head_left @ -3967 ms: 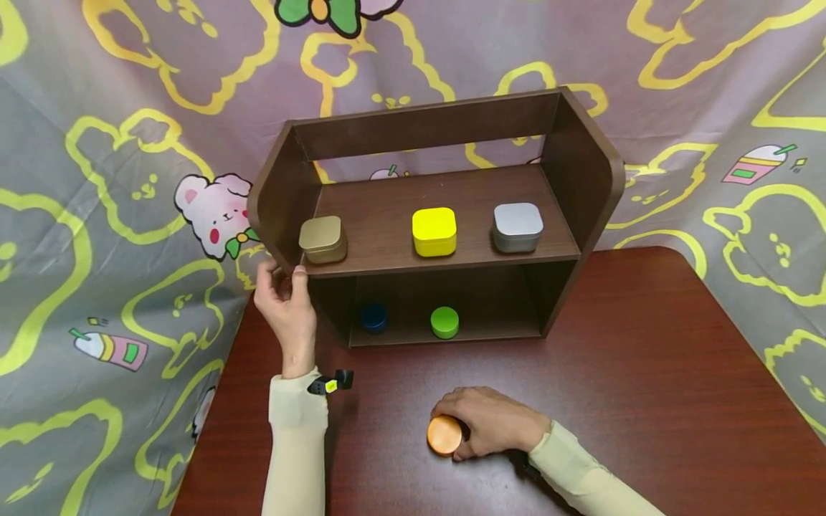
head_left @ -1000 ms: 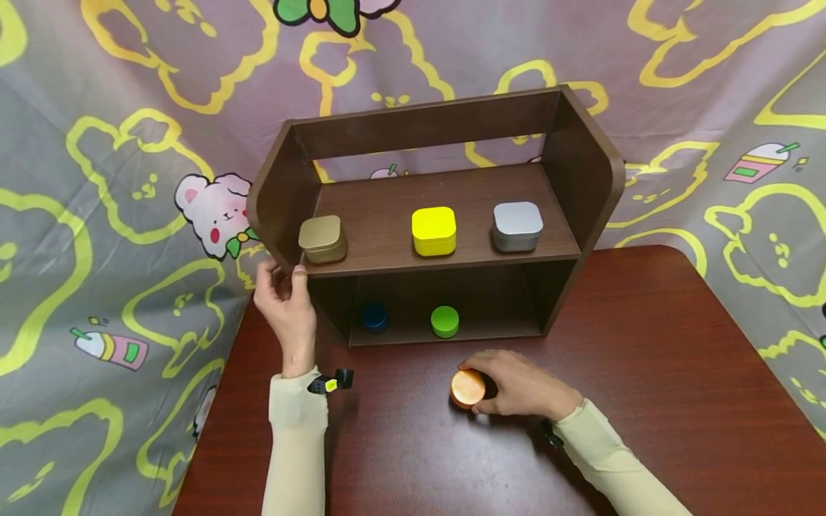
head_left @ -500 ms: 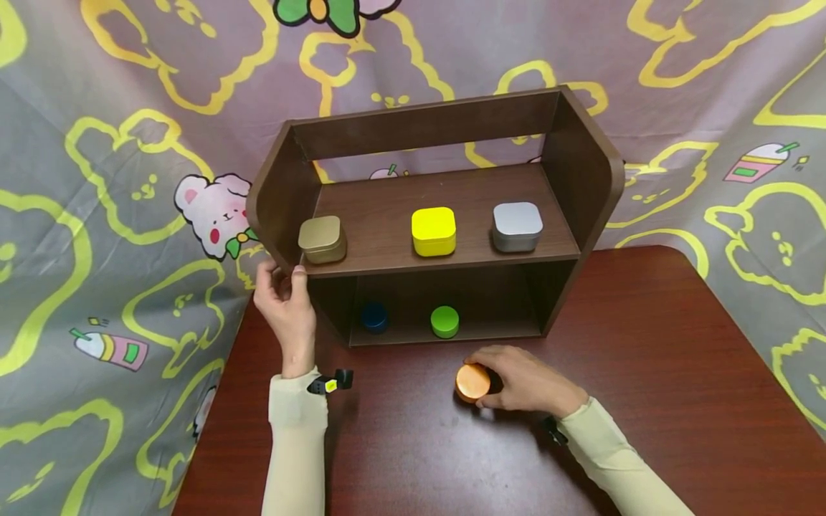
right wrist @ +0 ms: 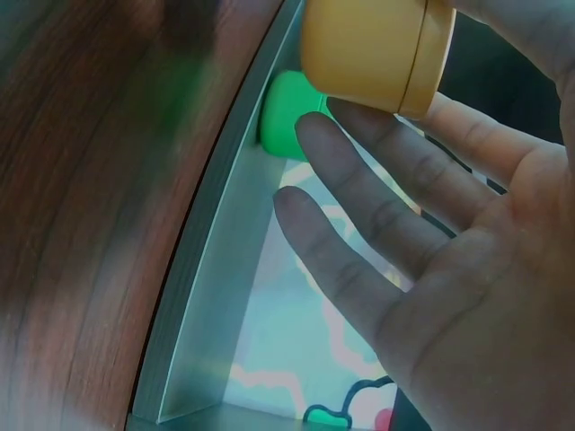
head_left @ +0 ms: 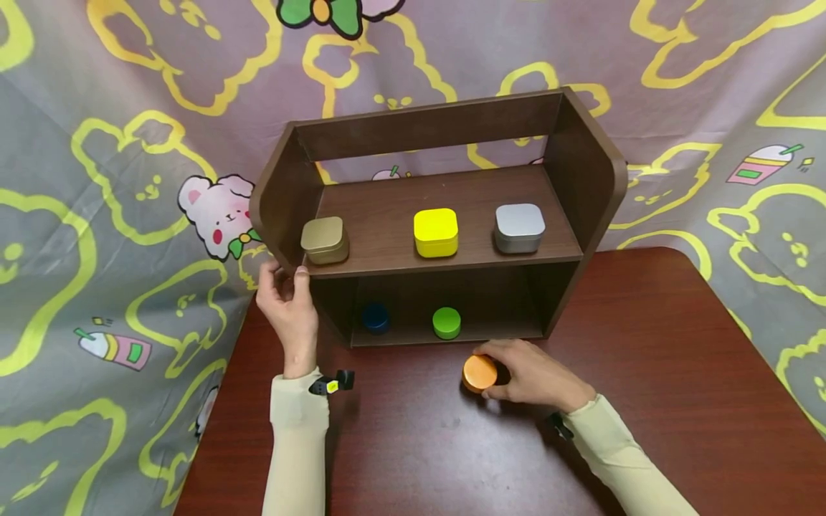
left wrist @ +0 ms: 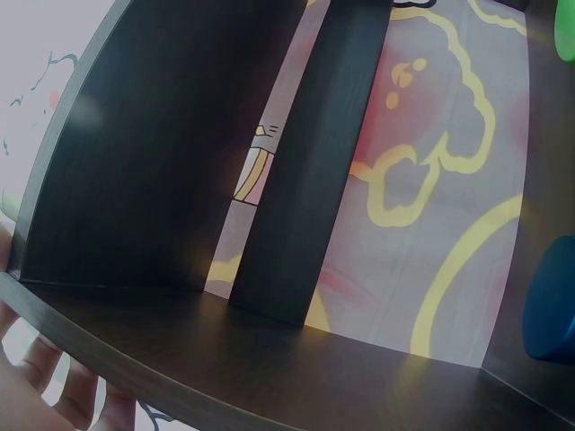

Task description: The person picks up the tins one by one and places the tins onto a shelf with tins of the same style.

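Observation:
My right hand (head_left: 535, 373) pinches a small round orange tin (head_left: 480, 373) by its sides, just in front of the shelf's lower opening. In the right wrist view the tin (right wrist: 368, 49) shows a lid seam, and three fingers stretch out below it. At the left, my left hand (head_left: 290, 308) grips the side panel of the dark brown two-tier shelf (head_left: 439, 130), thumb in front and fingers (left wrist: 79, 395) round the outside. Inside the lower tier stand a round green tin (head_left: 447, 324) and, farther left, a round dark blue tin (head_left: 376, 318).
Along the upper tier's front stand three square lidded tins: gold (head_left: 325, 241), yellow (head_left: 436, 233) and silver (head_left: 519, 228). The shelf sits on a reddish-brown table (head_left: 658, 358). A patterned curtain (head_left: 148, 64) hangs close behind and at both sides.
My right hand has moved the orange tin forward and to the right, closer to the shelf. The left hand stays on the side panel.

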A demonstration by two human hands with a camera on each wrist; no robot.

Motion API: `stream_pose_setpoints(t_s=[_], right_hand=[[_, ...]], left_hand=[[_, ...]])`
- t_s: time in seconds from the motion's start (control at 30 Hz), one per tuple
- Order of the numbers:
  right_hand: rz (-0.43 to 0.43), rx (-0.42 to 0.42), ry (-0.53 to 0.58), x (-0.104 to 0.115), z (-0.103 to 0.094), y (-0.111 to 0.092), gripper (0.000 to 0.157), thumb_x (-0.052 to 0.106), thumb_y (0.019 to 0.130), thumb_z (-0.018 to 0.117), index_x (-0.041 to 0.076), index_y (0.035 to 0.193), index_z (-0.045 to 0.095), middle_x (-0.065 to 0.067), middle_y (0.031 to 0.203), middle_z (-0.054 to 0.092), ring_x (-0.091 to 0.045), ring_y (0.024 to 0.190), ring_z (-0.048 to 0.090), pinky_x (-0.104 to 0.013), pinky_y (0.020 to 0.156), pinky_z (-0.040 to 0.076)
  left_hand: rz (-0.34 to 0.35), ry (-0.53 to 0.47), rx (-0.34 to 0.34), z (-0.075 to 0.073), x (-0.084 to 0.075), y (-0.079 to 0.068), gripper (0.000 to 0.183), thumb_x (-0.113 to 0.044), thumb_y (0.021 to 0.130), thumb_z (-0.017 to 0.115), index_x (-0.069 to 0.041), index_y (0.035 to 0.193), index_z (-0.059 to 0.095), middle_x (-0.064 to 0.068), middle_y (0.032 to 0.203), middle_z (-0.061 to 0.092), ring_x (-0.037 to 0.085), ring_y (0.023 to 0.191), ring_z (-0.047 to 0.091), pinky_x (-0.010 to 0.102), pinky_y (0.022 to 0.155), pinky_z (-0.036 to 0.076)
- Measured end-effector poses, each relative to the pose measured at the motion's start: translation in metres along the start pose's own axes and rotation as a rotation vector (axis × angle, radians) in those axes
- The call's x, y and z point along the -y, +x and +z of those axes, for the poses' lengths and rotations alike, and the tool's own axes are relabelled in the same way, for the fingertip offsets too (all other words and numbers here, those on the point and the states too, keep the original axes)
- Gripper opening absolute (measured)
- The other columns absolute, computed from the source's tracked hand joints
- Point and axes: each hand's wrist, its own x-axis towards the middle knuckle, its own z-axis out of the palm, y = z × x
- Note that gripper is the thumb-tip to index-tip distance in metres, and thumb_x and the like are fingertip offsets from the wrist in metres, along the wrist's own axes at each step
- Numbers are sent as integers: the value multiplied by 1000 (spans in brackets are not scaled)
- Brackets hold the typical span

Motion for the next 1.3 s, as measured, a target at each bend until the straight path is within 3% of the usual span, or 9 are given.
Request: stream_pose_setpoints(t_s=[0.27, 0.5, 1.17, 1.3], right_hand=[[-1, -37, -10, -7, -4, -1, 56, 32, 77, 91, 14, 125, 69, 4, 116, 72, -12, 100, 68, -38, 89, 57], [-9, -72, -20, -12, -6, -2, 57, 30, 75, 92, 11, 124, 70, 2, 116, 73, -15, 101, 70, -41, 91, 58], [68, -51, -15, -18, -12, 4, 57, 31, 78, 90, 10, 126, 69, 0, 118, 73, -16, 103, 67, -42, 93, 57], [96, -56, -30, -19, -14, 5, 57, 31, 78, 90, 9, 127, 68, -1, 118, 73, -17, 101, 66, -42, 92, 56]], left_hand=[[-2, 14, 9, -1, 3, 0, 12, -3, 91, 64, -2, 103, 69, -11, 95, 65, 13, 91, 64, 23, 80, 53], [-5, 28, 14, -1, 1, -1, 16, -4, 92, 65, 3, 106, 68, -12, 96, 66, 13, 93, 65, 24, 82, 53], [-8, 12, 5, -1, 3, -1, 14, -4, 92, 65, -3, 105, 70, -10, 97, 67, 14, 92, 64, 23, 81, 53], [-10, 5, 2, 0, 3, 0, 15, -3, 91, 66, 0, 105, 69, -10, 96, 67, 13, 92, 64, 22, 81, 53]])
